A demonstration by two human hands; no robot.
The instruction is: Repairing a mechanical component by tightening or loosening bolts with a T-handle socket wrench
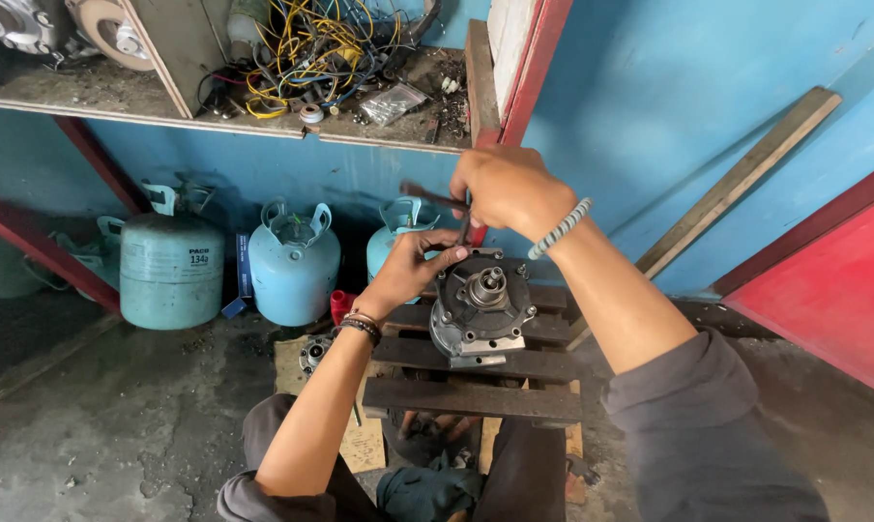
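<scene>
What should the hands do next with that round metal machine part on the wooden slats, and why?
Probably turn the dark T-shaped tool a little. The right hand holds it in a closed grip, its tip down at the upper rim of the round grey metal machine part. The left hand steadies that rim, and the part sits on the dark wooden slats.

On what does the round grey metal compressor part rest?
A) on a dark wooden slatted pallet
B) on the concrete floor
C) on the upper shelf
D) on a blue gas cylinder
A: the round grey metal compressor part sits on the dark wooden slatted pallet, between the person's knees.
</scene>
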